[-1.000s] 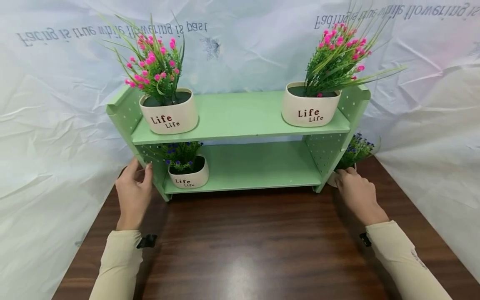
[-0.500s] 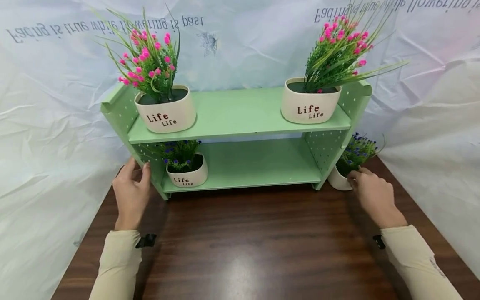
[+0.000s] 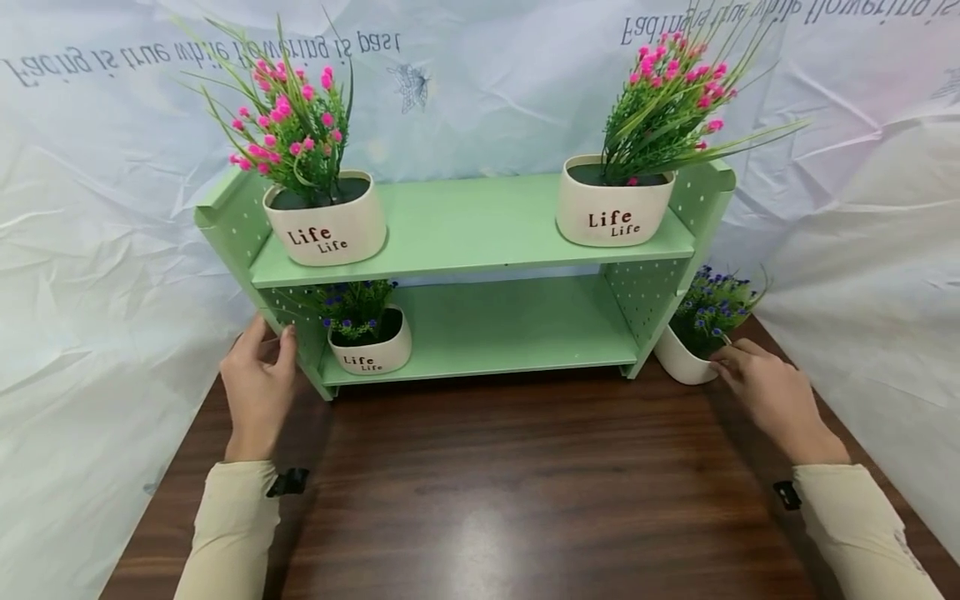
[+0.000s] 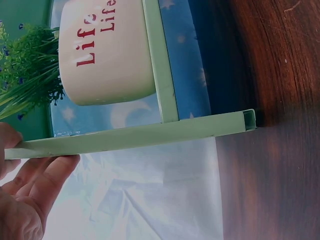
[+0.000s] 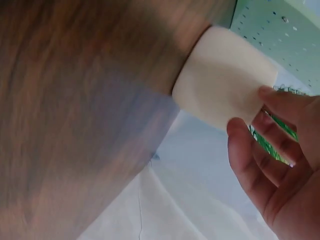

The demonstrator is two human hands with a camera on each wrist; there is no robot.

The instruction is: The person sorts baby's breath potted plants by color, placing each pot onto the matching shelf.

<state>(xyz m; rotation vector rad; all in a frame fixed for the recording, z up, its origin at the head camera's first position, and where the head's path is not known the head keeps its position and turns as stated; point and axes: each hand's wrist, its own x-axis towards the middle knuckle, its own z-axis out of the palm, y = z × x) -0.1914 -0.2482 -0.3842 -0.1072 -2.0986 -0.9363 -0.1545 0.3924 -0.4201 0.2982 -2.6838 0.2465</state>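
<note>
The left hand (image 3: 258, 392) rests against the left side panel of the pale green two-tier wooden shelf (image 3: 480, 225), fingers nearly straight, thumb round the panel's front edge. The right hand (image 3: 768, 400) pinches the rim of a small white ceramic pot of blue flowers (image 3: 686, 360), tilted on the table just beside the shelf's right panel. Four pots in all: two pink-flowered pots (image 3: 326, 225) on the top tier, one blue-flowered pot (image 3: 371, 350) on the lower tier. A dark wooden table (image 3: 510, 500) bears everything; a creased white printed sheet (image 3: 97, 250) hangs behind.

Left hand (image 3: 258, 390) upright, fingers straight, right hand (image 3: 772, 400) fingers curled
</note>
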